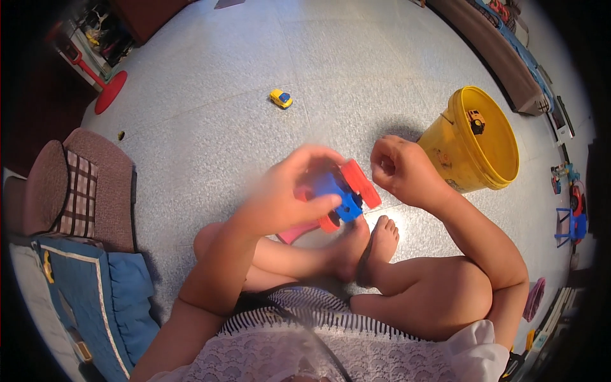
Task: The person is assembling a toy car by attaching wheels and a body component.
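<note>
My left hand is closed around a blue toy car with big red wheels, lifted above my crossed legs. The thumb presses on its blue body, and the hand is partly blurred. Just right of the toy, my right hand is curled into a fist, apart from the car. Its curled fingers hide whatever they may hold. Behind that hand a yellow bucket leans to the right, with a small toy vehicle inside. Below my left hand a pink piece shows beside my leg.
A small yellow toy car sits on the grey floor ahead. At the left stand a brown cushioned seat and a blue cloth. A red round base is at the far left; more toys lie far right.
</note>
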Available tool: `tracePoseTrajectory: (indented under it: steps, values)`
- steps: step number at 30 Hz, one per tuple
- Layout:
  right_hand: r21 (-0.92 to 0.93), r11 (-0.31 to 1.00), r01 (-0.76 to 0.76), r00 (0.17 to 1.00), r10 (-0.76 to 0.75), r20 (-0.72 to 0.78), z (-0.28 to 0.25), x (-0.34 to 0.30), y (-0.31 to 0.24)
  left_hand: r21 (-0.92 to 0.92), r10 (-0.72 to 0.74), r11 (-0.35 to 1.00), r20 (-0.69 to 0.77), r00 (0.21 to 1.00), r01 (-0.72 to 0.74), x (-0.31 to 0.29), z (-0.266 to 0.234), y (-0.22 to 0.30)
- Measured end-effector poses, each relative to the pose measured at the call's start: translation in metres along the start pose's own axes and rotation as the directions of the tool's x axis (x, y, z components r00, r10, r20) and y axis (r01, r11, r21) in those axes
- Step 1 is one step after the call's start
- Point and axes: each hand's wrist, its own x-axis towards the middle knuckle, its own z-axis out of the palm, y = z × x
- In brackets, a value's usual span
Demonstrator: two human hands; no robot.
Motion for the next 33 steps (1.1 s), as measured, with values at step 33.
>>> tracePoseTrajectory:
  steps: [33]
  values:
    - [0.256,0.957,0.134,0.983,-0.097,-0.155,-0.03,-0.009,-0.046,0.576,0.082,0.818,-0.096,0.992,-0.012,0.001,0.008,0.002]
